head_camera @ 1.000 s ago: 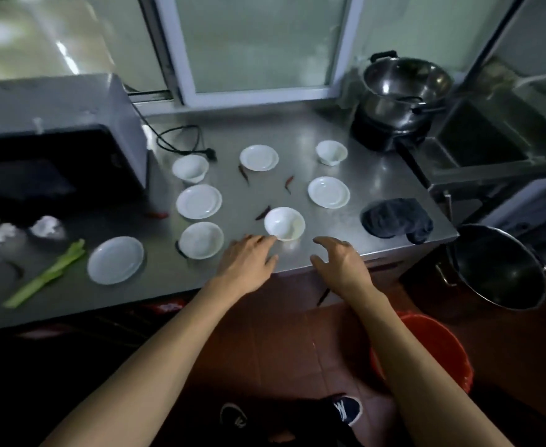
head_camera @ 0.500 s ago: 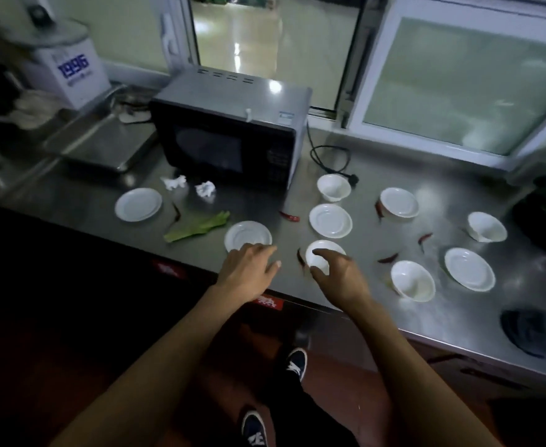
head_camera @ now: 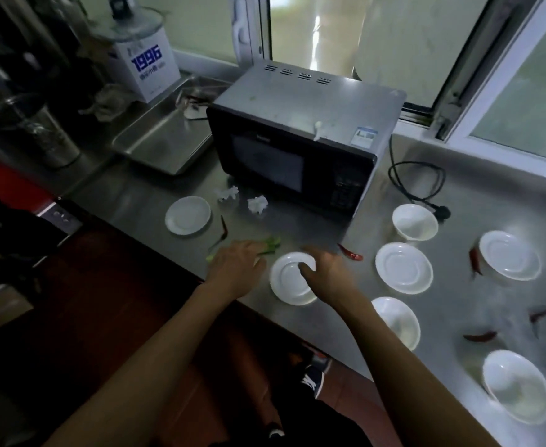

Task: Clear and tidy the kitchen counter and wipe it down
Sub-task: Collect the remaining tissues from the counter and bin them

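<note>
The steel counter (head_camera: 478, 201) holds several white saucers and bowls. My right hand (head_camera: 328, 274) is on the right rim of the nearest saucer (head_camera: 289, 283), thumb on top and fingers at its far edge. My left hand (head_camera: 234, 269) lies flat over a green vegetable stalk (head_camera: 271, 245), whose ends stick out on both sides. More saucers (head_camera: 188, 215) (head_camera: 404, 267) (head_camera: 508, 254) and bowls (head_camera: 415, 221) (head_camera: 397, 321) (head_camera: 516, 385) are spread around. Red chilies (head_camera: 350, 253) (head_camera: 474, 261) (head_camera: 479, 336) and two crumpled tissues (head_camera: 228, 193) (head_camera: 258, 204) lie loose.
A black microwave (head_camera: 297, 140) stands at the back, its cord (head_camera: 416, 179) trailing to the right. Left of it are a steel tray (head_camera: 162, 143), a white box marked 1996 (head_camera: 146, 69) and a steel cup (head_camera: 44, 137). The counter's front edge runs under my forearms.
My view and both hands have shifted left along the counter. The right hand left one saucer and is now on the one further left; the left hand reached the green stalk.
</note>
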{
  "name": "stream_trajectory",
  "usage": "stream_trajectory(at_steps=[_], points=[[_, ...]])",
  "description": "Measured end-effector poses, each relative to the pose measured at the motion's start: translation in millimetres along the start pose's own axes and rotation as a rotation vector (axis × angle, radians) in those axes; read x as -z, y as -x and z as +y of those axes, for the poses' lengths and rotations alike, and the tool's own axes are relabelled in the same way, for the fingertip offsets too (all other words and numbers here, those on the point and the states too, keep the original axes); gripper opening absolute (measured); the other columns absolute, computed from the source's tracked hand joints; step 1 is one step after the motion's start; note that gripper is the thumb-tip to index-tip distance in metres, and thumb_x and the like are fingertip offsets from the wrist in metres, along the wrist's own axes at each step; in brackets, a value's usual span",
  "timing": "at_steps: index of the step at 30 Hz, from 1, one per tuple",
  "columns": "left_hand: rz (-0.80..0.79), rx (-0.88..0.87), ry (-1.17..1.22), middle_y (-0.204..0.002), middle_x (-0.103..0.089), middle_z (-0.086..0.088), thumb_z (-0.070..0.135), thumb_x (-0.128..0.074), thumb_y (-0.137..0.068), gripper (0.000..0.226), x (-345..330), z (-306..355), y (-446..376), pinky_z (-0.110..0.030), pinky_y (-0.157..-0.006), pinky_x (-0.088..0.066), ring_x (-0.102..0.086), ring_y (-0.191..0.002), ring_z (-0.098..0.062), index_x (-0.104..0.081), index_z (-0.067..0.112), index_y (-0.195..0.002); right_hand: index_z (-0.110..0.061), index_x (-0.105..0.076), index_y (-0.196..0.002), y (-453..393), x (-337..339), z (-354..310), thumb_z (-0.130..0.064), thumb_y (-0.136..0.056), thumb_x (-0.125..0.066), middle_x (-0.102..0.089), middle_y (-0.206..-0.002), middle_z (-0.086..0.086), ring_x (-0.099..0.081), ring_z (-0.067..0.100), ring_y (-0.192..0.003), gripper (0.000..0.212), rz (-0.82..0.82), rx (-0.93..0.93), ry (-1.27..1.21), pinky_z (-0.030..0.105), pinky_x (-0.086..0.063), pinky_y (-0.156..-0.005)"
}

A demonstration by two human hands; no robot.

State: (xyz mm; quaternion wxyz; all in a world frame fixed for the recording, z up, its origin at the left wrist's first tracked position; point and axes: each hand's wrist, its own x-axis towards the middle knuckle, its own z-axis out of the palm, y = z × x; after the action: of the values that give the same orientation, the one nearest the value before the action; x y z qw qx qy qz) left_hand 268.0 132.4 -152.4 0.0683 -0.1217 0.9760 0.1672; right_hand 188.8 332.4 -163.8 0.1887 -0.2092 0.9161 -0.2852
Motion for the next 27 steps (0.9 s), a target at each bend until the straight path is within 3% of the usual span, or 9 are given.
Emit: stream_trajectory(at_steps=[2, 5, 9, 11, 13, 16, 21, 25, 27], points=[[0.027, 0.040, -0.009, -0.133, -0.061, -0.002, 0.038, -0.049, -0.096, 0.043, 6, -7, -13, -0.040, -0.098, -0.047, -0.057, -0.118, -0.028, -0.056, 0.028, -0.137, -0.025, -0.052, -0.142, -23, -1, -4, -0.032, -0.097, -0.059, -0.058, -0.140, 0.004, -0.052, 0.025, -0.127, 0.046, -0.023, 0.044, 0.010, 0.037, -0.044, -0.102], [0.035, 0.109, -0.018, -0.141, -0.055, -0.006, 0.036, -0.050, -0.100, 0.045, 10, -19, -26, -0.039, -0.104, -0.040, -0.051, -0.125, -0.028, -0.050, 0.022, -0.143, -0.024, -0.052, -0.142, -53, -3, -10, -0.032, -0.097, -0.059, -0.055, -0.143, 0.002, -0.051, 0.023, -0.128, 0.046, -0.059, 0.116, 0.021, 0.034, -0.040, -0.103], [0.009, 0.178, 0.077, -0.145, -0.051, -0.006, 0.051, -0.040, -0.094, 0.057, 9, -41, -43, -0.041, -0.111, -0.036, -0.046, -0.130, -0.025, -0.049, 0.024, -0.143, -0.017, -0.051, -0.142, -80, -2, -17, -0.028, -0.098, -0.058, -0.052, -0.145, 0.004, -0.046, 0.023, -0.133, 0.046, -0.086, 0.176, 0.028, 0.033, -0.036, -0.108], [0.026, 0.171, 0.096, -0.141, -0.055, -0.006, 0.051, -0.038, -0.091, 0.060, 8, -48, -54, -0.042, -0.107, -0.040, -0.050, -0.127, -0.026, -0.052, 0.022, -0.141, -0.014, -0.050, -0.143, -93, -3, -21, -0.026, -0.098, -0.057, -0.051, -0.146, 0.006, -0.046, 0.024, -0.134, 0.047, -0.105, 0.193, 0.030, 0.031, -0.033, -0.110], [0.062, 0.155, 0.093, -0.132, -0.061, -0.008, 0.044, -0.048, -0.097, 0.048, 6, -58, -67, -0.041, -0.099, -0.045, -0.056, -0.118, -0.026, -0.056, 0.020, -0.138, -0.012, -0.051, -0.142, -109, -7, -23, -0.025, -0.098, -0.058, -0.051, -0.146, 0.008, -0.046, 0.025, -0.133, 0.047, -0.117, 0.202, 0.035, 0.029, -0.031, -0.110], [0.095, 0.139, 0.109, -0.122, -0.066, -0.008, 0.035, -0.056, -0.098, 0.041, 1, -72, -86, -0.036, -0.091, -0.045, -0.059, -0.110, -0.026, -0.059, 0.019, -0.136, -0.013, -0.051, -0.141, -131, -14, -28, -0.025, -0.097, -0.058, -0.051, -0.145, 0.008, -0.047, 0.028, -0.131, 0.046, -0.115, 0.180, 0.055, 0.036, -0.035, -0.111], [0.028, 0.106, 0.097, -0.124, -0.063, -0.006, 0.035, -0.055, -0.097, 0.041, 3, -108, -129, -0.042, -0.091, -0.046, -0.058, -0.111, -0.027, -0.058, 0.021, -0.135, -0.019, -0.054, -0.139, -180, -36, -43, -0.029, -0.087, -0.057, -0.053, -0.143, 0.009, -0.051, 0.033, -0.126, 0.053, -0.122, 0.107, 0.077, 0.047, -0.042, -0.105], [-0.003, 0.029, 0.060, -0.118, -0.061, -0.007, 0.029, -0.049, -0.091, 0.028, 10, -143, -174, -0.044, -0.081, -0.049, -0.056, -0.107, -0.033, -0.061, 0.018, -0.115, -0.022, -0.049, -0.143, -217, -57, -60, -0.025, -0.087, -0.059, -0.047, -0.149, 0.008, -0.046, 0.033, -0.133, 0.057, -0.106, 0.012, 0.143, 0.046, -0.038, -0.109], [0.014, -0.004, 0.046, -0.130, -0.057, -0.010, 0.027, -0.055, -0.088, 0.037, 10, -160, -197, -0.046, -0.085, -0.049, -0.051, -0.117, -0.035, -0.059, 0.017, -0.124, -0.024, -0.046, -0.145, -232, -69, -68, -0.022, -0.090, -0.060, -0.042, -0.152, 0.005, -0.041, 0.031, -0.136, 0.057, -0.096, -0.006, 0.211, 0.043, -0.035, -0.109]])
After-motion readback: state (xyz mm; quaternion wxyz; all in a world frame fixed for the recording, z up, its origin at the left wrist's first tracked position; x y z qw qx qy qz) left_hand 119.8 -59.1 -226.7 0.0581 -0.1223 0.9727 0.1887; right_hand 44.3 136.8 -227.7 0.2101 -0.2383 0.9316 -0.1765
